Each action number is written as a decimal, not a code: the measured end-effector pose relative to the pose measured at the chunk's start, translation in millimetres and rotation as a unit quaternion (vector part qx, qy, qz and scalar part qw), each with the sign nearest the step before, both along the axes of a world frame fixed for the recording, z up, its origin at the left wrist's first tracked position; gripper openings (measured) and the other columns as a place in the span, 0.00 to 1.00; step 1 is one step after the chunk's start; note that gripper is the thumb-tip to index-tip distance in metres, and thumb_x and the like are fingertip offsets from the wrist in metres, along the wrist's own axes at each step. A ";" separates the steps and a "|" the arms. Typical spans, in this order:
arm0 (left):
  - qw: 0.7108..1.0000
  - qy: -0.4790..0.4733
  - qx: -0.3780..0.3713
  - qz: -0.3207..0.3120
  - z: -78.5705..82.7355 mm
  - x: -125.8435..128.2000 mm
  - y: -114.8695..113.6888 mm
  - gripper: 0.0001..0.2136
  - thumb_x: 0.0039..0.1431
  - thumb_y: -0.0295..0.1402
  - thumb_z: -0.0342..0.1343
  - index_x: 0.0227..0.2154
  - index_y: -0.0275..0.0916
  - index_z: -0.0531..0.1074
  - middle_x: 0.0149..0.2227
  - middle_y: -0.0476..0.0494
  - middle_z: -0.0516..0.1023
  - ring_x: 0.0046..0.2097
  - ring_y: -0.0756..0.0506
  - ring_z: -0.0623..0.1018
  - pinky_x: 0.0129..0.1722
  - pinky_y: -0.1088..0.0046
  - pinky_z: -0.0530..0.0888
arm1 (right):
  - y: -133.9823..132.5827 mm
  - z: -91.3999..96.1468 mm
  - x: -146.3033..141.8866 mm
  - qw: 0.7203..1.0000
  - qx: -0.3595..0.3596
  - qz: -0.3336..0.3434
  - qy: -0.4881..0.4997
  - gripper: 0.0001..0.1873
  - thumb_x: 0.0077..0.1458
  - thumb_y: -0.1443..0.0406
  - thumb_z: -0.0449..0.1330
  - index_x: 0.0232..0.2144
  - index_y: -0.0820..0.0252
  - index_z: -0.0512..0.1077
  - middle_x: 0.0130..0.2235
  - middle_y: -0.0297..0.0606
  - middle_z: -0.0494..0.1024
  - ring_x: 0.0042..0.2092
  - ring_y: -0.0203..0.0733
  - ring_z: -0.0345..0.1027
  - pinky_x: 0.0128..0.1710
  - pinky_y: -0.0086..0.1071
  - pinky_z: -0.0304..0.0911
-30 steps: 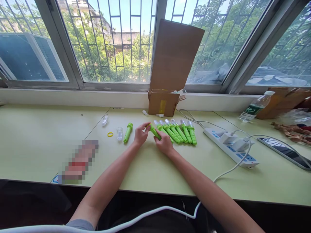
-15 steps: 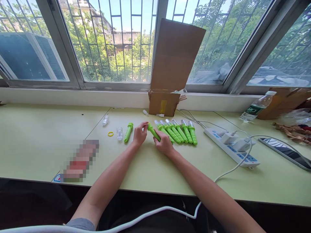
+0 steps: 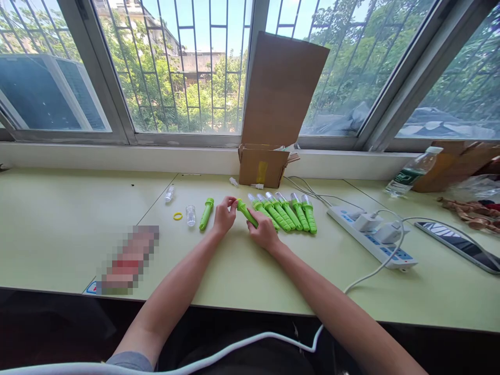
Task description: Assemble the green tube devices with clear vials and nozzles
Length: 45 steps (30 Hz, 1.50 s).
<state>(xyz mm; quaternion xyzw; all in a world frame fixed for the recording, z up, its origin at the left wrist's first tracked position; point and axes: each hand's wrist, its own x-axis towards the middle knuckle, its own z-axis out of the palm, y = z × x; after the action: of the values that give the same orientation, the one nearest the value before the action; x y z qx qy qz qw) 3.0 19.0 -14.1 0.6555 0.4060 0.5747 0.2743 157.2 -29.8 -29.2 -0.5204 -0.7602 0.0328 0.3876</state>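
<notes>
The right hand (image 3: 264, 232) is closed around the lower part of a green handle (image 3: 246, 212), its thumb along the near side and its fingers largely hidden underneath. The handle slants up and leftward from that grip, its wider end towards the window (image 3: 187, 73). At that end is the left hand (image 3: 224, 216), thumb and fingers drawn close together at the rim; whether they pinch it or only touch it, I cannot tell. The handle is above the middle of the worktop (image 3: 312, 276), between the two hands.

Just beyond the right hand lies a row of six capped handles (image 3: 288, 212), clear caps pointing away from the person; the hand partly covers the leftmost ones. Left of the left hand, a spare handle (image 3: 206, 214) lies without a clear cap. Next to it are a clear cap (image 3: 190, 216) and a yellow ring (image 3: 177, 215), with a second cap (image 3: 169, 194) lying farther back. Two small whitish pieces (image 3: 233, 181) lie by an open box (image 3: 258, 165) near the sill. To the right are a power strip (image 3: 367, 237), a phone (image 3: 461, 246) and a tilted bottle (image 3: 414, 172).
</notes>
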 end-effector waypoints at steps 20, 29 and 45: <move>0.932 0.332 0.063 0.128 9.2 -2.0 -7.6 0.09 0.59 0.30 0.48 0.36 0.36 0.74 0.30 0.38 0.77 0.37 0.41 0.76 0.46 0.64 0.63 | -0.6 -0.4 3.6 0.992 0.007 -0.075 -0.104 0.28 0.53 0.68 0.53 0.58 0.56 0.64 0.40 0.43 0.74 0.39 0.46 0.68 0.41 0.35 0.65; 0.951 0.288 -0.006 0.108 7.6 -2.4 -5.5 0.11 0.60 0.31 0.48 0.37 0.38 0.75 0.33 0.38 0.79 0.34 0.42 0.76 0.39 0.68 0.66 | -0.2 -1.2 5.0 0.989 0.008 -0.060 -0.134 0.28 0.54 0.68 0.52 0.58 0.55 0.64 0.43 0.44 0.74 0.39 0.46 0.69 0.40 0.34 0.65; 0.937 0.319 -0.034 0.136 13.2 -3.5 -5.3 0.10 0.58 0.31 0.50 0.35 0.37 0.76 0.34 0.38 0.80 0.37 0.42 0.78 0.38 0.70 0.67 | -4.7 1.6 -3.4 0.977 -0.029 -0.083 -0.196 0.28 0.58 0.68 0.48 0.61 0.56 0.60 0.45 0.46 0.72 0.38 0.43 0.68 0.37 0.32 0.63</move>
<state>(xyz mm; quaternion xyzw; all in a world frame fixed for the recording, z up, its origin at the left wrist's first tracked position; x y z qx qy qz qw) -0.5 13.7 -0.9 0.7335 0.5766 0.3527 0.0716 153.8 -34.4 -27.7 -0.5890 -0.7743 -0.0807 0.2170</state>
